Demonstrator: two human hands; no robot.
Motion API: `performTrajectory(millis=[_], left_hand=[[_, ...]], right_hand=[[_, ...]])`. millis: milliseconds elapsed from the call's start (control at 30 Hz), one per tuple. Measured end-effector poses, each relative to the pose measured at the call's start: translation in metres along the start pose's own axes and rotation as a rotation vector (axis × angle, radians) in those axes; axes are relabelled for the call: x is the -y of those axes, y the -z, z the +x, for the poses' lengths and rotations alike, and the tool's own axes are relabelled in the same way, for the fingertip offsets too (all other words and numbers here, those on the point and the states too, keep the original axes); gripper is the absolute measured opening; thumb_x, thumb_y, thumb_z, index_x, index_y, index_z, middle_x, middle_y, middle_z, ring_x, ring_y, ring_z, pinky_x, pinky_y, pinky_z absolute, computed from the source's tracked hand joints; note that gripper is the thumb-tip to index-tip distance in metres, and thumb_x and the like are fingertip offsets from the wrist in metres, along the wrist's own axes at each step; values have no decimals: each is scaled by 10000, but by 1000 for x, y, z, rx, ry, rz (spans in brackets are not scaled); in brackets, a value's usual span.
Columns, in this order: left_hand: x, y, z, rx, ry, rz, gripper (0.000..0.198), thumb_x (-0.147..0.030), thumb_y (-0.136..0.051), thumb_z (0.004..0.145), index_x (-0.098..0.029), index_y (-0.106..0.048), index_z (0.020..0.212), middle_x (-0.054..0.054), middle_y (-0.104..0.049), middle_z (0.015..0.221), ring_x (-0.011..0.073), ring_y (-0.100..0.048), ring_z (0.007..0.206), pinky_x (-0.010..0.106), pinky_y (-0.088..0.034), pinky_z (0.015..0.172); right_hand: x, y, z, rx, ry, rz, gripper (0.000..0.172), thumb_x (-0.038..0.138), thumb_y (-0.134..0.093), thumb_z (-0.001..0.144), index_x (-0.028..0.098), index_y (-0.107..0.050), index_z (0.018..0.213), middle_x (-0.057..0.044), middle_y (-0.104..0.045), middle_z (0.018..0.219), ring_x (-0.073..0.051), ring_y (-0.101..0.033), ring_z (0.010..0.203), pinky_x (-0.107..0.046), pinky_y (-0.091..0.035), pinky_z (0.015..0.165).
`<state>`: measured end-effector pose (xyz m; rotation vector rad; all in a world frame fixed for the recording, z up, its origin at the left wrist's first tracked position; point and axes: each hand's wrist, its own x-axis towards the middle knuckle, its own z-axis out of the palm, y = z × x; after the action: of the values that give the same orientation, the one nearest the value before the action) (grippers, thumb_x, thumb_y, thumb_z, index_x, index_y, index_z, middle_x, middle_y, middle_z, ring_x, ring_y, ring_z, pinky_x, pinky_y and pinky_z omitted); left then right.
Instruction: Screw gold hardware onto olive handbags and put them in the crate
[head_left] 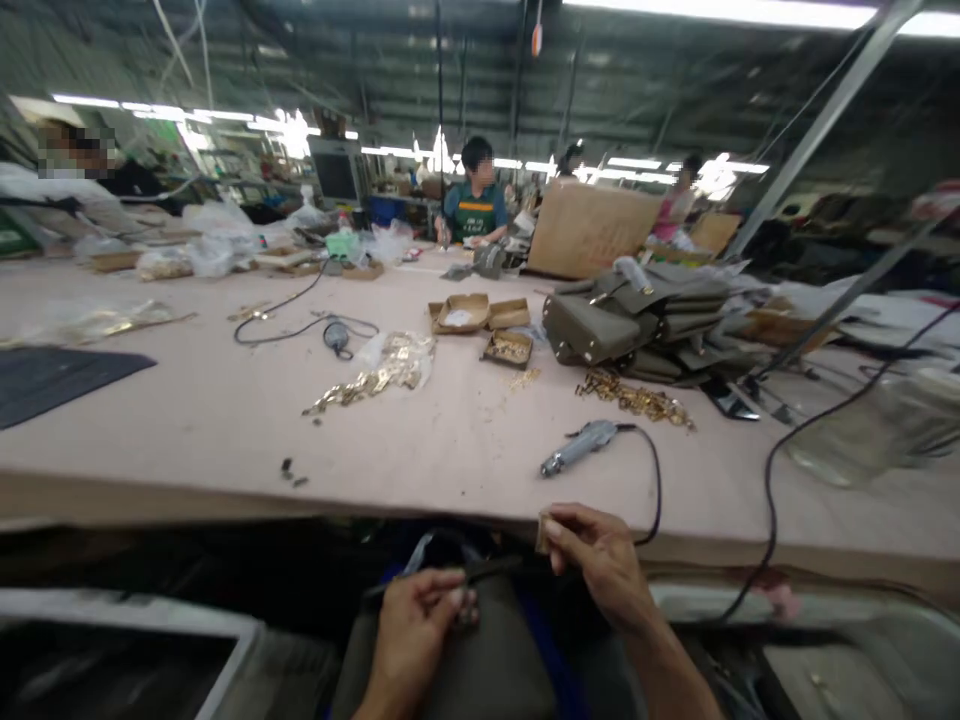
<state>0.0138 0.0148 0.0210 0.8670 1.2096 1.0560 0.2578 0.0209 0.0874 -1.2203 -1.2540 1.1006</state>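
Observation:
Below the table's front edge, my left hand (420,625) is closed, its thumb and fingers pinching a dark strap (491,568) above a grey-brown bag (499,650) on my lap. Small metal-looking pieces show at its fingertips, too blurred to name. My right hand (589,550) is to the right, by the table edge, pinching a small tan piece (542,532) between thumb and fingers. A grey electric screwdriver (581,448) lies on the table just beyond my right hand, its cord running down to the right.
The pink-covered table (420,440) holds gold hardware piles (637,397), clasps on plastic (375,375), small cardboard boxes (463,313) and stacked grey-brown bags (637,320). A black cord (772,480) hangs at the right. A person (476,205) sits across the table.

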Motion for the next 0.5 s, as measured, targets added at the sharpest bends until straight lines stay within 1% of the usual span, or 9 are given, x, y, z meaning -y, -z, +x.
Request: performTrajectory(millis=[33, 67, 133, 300, 500], left_hand=[[2, 4, -4, 35, 27, -14, 574, -512, -904, 681, -62, -715, 984, 169, -776, 821, 251, -750, 687, 347, -618, 663], [2, 8, -7, 50, 40, -34, 589, -496, -915, 654, -52, -716, 988, 193, -781, 825, 262, -757, 688, 340, -616, 659], [1, 10, -11, 57, 61, -51, 554, -448, -906, 655, -43, -718, 982, 206, -783, 814, 258, -759, 666, 322, -609, 632], [-6, 9, -14, 92, 76, -72, 402, -306, -834, 682, -46, -739, 974, 183, -780, 786, 229, -750, 635, 292, -602, 599], [1, 15, -12, 116, 70, -43, 341, -233, -754, 716, -42, -753, 999, 173, -780, 809, 223, -750, 670, 296, -616, 624]], right_hand=[[-5, -13, -5, 24, -31, 9, 355, 459, -751, 902, 133, -756, 1042, -45, -676, 691, -140, -581, 529, -271, -437, 534], [-11, -24, -9, 44, -60, 14, 362, 463, -752, 901, 128, -759, 1040, -39, -670, 651, -139, -576, 518, -265, -428, 526], [-20, -38, -14, 85, -112, 19, 367, 467, -751, 902, 129, -764, 1043, -30, -663, 613, -140, -579, 517, -259, -429, 524], [-31, -56, -16, 208, -171, -2, 335, 462, -745, 899, 147, -782, 1006, -25, -666, 631, -142, -596, 551, -256, -468, 548], [-34, -76, -17, 328, -269, 18, 327, 453, -760, 869, 143, -791, 969, -22, -641, 656, -132, -578, 535, -253, -476, 518]])
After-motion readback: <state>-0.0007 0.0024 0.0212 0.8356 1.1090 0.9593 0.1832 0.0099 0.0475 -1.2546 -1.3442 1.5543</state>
